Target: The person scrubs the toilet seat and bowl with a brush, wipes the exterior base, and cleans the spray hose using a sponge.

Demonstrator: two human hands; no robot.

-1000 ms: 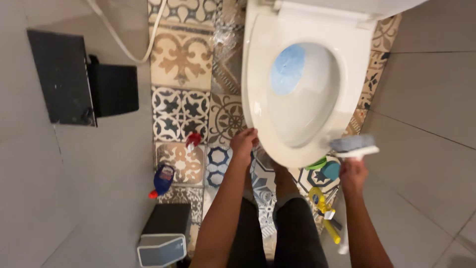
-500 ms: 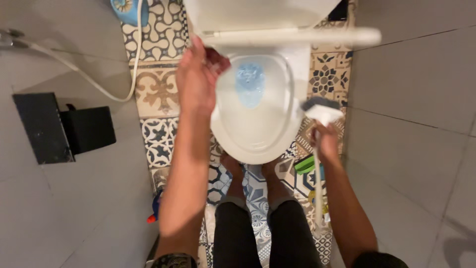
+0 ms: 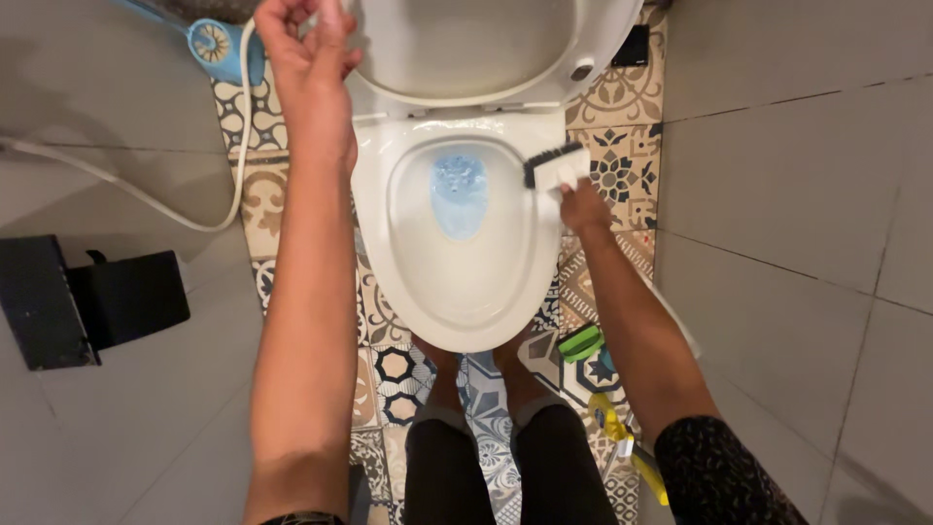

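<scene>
Toilet bowl (image 3: 389,243) white, water in it (image 3: 459,194) pale blue. Scrub brush (image 3: 554,165): white body, black bristles. Floor strip (image 3: 607,165) patterned tiles in beige, navy, brown; wall tiles (image 3: 797,194) plain grey. Bidet sprayer head (image 3: 219,44) light blue, hose (image 3: 146,190) white. Bin (image 3: 87,306) black. Bottle (image 3: 580,342) green.

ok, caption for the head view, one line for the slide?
Left hand raised beside the lifted toilet lid; right hand holds a scrub brush at the bowl rim.

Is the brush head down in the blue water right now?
No, the brush in the right hand rests on the toilet rim, beside the blue water.
</scene>
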